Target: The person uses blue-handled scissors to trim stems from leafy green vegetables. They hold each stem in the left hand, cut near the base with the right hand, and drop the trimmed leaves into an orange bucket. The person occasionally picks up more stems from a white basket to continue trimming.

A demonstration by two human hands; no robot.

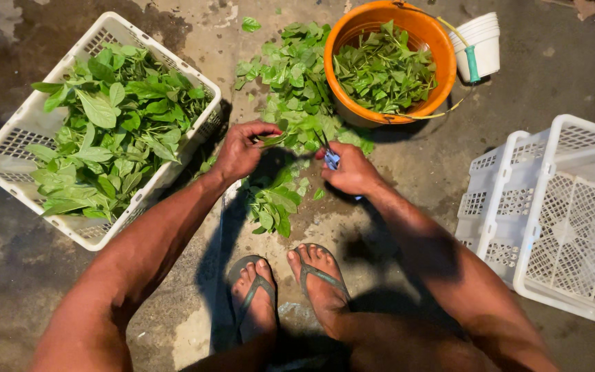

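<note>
My left hand (240, 148) pinches a green leafy stem (275, 140) above a loose pile of cut leaves (290, 96) on the concrete floor. Facing it, my right hand (350, 171) is closed around small scissors (330, 157) with light-blue handles, their dark blades pointing up toward the stem. The blades are close to the stem; whether they touch it is unclear. A white perforated basket (8, 148) full of leafy stalks sits to my left. Beyond my right hand, an orange bucket (427, 31) holds picked leaves.
Two empty white perforated crates (552, 207) stand stacked at the right. Stacked white cups (482, 41) sit beside the bucket. My feet in green flip-flops (290, 282) rest on the wet concrete below my hands. More leaves (270, 203) lie between my hands and feet.
</note>
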